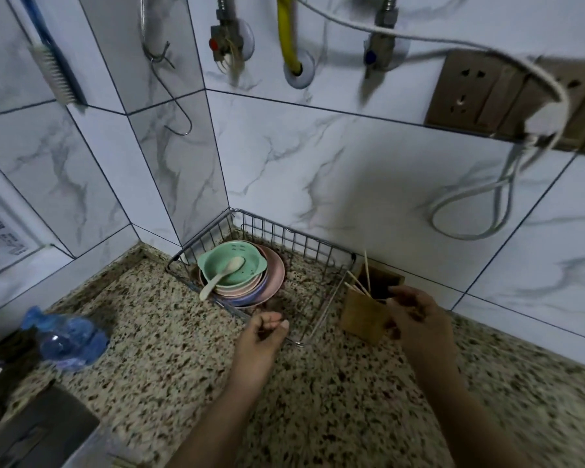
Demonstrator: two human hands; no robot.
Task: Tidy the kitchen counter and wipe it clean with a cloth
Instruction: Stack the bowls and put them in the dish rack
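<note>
A speckled granite counter [169, 339] runs into a tiled corner. In that corner stands a wire dish rack [304, 244] holding a stack of pastel bowls and plates [250, 282], with a green bowl and a pale spoon [222, 276] on top. Right of the rack is a wooden chopstick holder [363, 315] with a few chopsticks [365, 271] sticking out. My right hand [416, 315] hovers at the holder's right side, fingers curled and blurred. My left hand [264, 336] is loosely curled at the rack's front edge, nothing visible in it.
A crumpled blue plastic bag [68, 339] lies on the counter at left, beside a dark cloth [17, 349] and the steel sink edge [31, 430]. Wall sockets with a white plug and cable [541, 119] hang at right. A brush [53, 72] hangs upper left.
</note>
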